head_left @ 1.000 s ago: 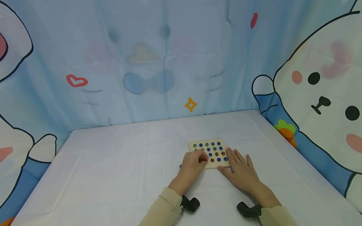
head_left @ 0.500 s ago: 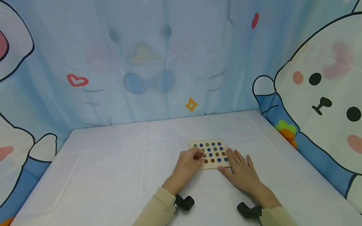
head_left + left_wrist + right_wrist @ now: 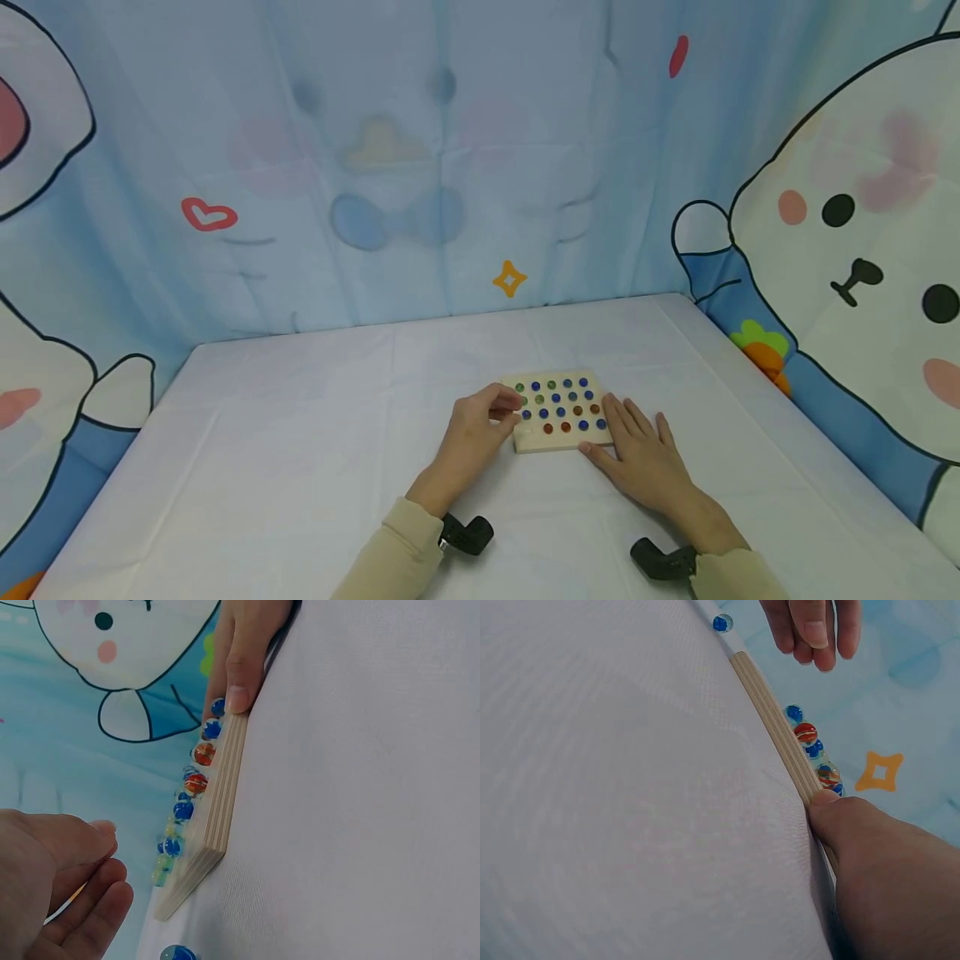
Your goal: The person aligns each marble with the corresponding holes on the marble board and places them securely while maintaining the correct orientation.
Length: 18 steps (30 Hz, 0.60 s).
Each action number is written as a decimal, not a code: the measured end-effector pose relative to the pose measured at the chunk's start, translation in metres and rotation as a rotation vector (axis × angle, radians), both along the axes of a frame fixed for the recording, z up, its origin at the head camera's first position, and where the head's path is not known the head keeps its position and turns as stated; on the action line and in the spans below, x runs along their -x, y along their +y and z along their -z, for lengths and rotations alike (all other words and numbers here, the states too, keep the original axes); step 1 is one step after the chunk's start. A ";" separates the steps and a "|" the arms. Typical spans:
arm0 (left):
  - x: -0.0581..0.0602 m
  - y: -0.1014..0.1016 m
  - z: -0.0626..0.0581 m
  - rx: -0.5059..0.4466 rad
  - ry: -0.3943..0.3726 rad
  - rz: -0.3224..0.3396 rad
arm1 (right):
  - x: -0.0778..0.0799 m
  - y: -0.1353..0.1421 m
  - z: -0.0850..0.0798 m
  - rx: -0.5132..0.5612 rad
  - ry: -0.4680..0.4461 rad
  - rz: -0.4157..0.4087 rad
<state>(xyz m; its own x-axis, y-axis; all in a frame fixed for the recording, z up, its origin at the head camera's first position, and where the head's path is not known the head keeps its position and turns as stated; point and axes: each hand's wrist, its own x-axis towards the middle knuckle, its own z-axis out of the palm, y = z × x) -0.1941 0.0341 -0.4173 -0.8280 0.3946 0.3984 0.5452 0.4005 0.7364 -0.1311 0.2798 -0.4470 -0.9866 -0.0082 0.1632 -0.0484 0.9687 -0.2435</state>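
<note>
A pale wooden board [image 3: 531, 438] with rows of glass marbles lies flat on the table. Blue, green and red marbles fill most of its rows; a red marble [image 3: 548, 428] sits in the near row. My left hand [image 3: 472, 429] hovers at the board's left edge, fingers loosely bent. In the left wrist view nothing shows between its thumb and fingers [image 3: 112, 892]. My right hand [image 3: 645, 458] rests along the board's right side with straight fingers, its thumb [image 3: 825, 798] touching the near edge. A loose blue marble [image 3: 178, 952] lies beside the board's left corner, covered by my left hand in the head view.
A white cloth covers the table [image 3: 300, 458]. Behind it hangs a blue cartoon curtain [image 3: 337, 275], which also runs along both sides. Black camera mounts [image 3: 467, 535] sit at both wrists, under beige sleeves [image 3: 393, 550].
My left hand has drawn back leftward from the board's near row, uncovering a red marble and several blue ones. My right hand has stayed in place.
</note>
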 end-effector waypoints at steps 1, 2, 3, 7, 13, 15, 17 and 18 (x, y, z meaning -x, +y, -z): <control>0.001 -0.001 0.000 -0.002 0.003 0.001 | 0.000 0.000 0.000 0.000 0.000 0.000; 0.001 -0.003 0.000 -0.004 0.003 0.001 | 0.000 0.000 0.000 0.001 0.000 0.001; 0.001 -0.004 0.000 -0.005 0.000 0.001 | 0.000 0.001 0.000 0.000 0.000 0.001; 0.001 -0.011 -0.001 -0.009 -0.039 -0.003 | 0.000 0.000 0.000 0.001 -0.003 0.001; 0.000 -0.022 -0.002 -0.011 -0.065 -0.011 | -0.002 -0.002 -0.002 0.000 -0.002 0.004; 0.000 -0.025 -0.001 -0.005 -0.072 -0.017 | -0.002 -0.003 -0.003 0.000 0.001 0.005; 0.000 -0.027 -0.001 0.002 -0.081 -0.023 | -0.003 -0.003 -0.004 -0.002 -0.001 0.006; 0.001 -0.028 0.000 0.005 -0.081 -0.025 | -0.003 -0.003 -0.003 -0.001 0.000 0.006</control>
